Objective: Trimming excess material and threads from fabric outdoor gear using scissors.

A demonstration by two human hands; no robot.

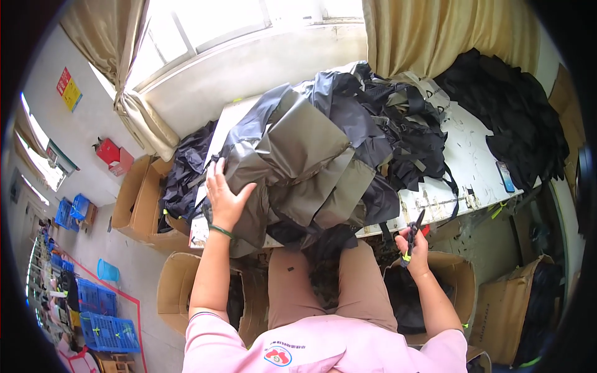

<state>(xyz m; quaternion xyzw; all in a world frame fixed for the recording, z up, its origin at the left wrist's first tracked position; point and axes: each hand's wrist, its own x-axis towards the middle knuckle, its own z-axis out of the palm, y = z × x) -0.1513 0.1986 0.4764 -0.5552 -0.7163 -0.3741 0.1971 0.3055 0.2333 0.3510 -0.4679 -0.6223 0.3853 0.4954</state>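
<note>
A heap of shiny grey-olive fabric [305,146] lies on the white table in front of me, its lower edge hanging toward my lap. My left hand [227,196] rests on the heap's left side, fingers and thumb spread, with a green bangle at the wrist. Off the table's front edge, my right hand [415,248] is closed around dark thread snips [413,235], their pointed tip upward and a yellow-green bit near the palm. Black straps and dark cloth pieces [413,133] are piled against the right side of the grey fabric.
A black cloth pile [504,109] covers the table's far right, near a phone-like blue object [505,177]. Cardboard boxes [171,283] stand on the floor around my legs. Another box [140,205] with dark cloth is left of the table [476,146]. Blue crates [111,332] are farther left.
</note>
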